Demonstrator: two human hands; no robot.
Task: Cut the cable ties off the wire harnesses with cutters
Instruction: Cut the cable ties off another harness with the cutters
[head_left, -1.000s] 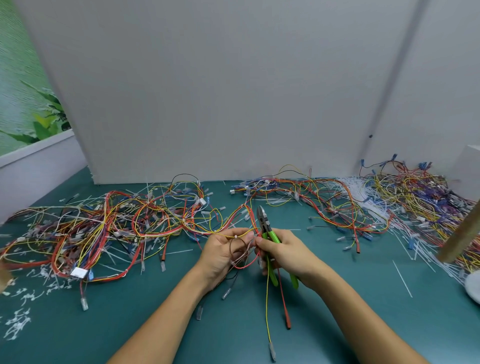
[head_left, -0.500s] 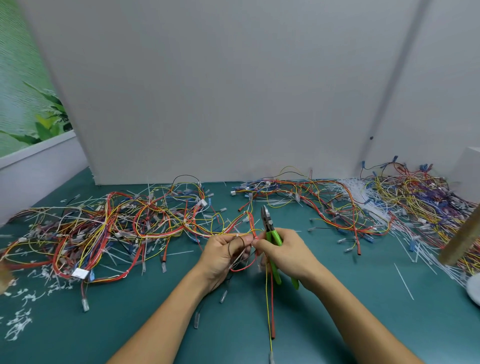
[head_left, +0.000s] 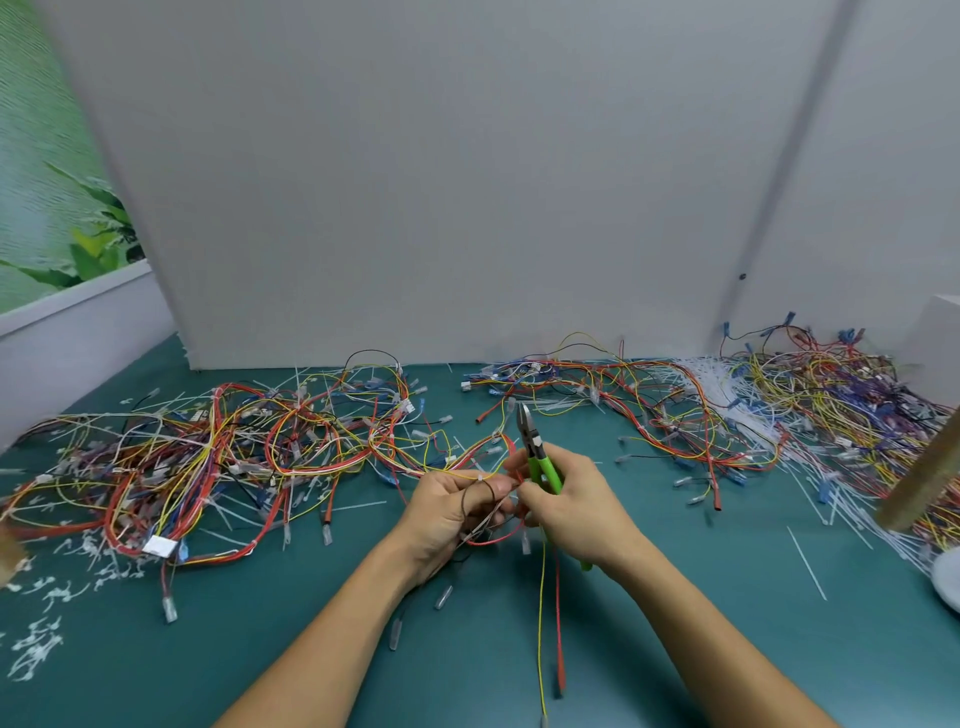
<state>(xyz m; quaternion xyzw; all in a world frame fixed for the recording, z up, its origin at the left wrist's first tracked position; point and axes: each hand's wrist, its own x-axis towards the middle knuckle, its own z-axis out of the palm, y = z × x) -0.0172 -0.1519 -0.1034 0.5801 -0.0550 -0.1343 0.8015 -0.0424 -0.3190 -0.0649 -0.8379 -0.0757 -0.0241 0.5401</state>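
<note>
Fingers of the left hand (head_left: 451, 508) curl round thin looped harness wires (head_left: 485, 512); the right hand (head_left: 563, 506) grips green-handled steel cutters (head_left: 537, 454), pointed tips upward.

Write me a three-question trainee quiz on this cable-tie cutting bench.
1. The green-handled cutters are held by:
A) a stand
B) the right hand
C) nothing, they lie flat

2. True or false: the left hand grips part of a wire harness.

3. Fill in: the curled white tie scraps lie to the person's ____.

Key: 1 B; 2 true; 3 left.
</note>
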